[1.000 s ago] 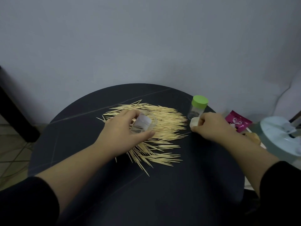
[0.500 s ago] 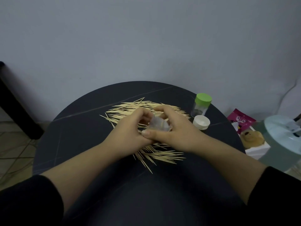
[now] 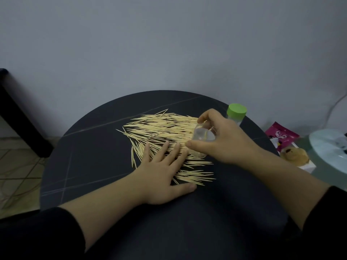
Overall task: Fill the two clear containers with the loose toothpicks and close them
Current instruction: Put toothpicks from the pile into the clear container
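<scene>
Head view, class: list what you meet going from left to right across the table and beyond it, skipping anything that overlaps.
In order: left hand → clear container → green-lidded container → pink packet → pale round object.

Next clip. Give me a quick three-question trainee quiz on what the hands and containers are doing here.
1. True or false: the left hand lies flat, fingers spread, on the toothpicks.
2. Which holds the clear container? A) left hand B) right hand C) neither
3. Fill in: the second container, standing behind the right hand, has a ___ lid.
Key: 1 true; 2 B; 3 green.
</scene>
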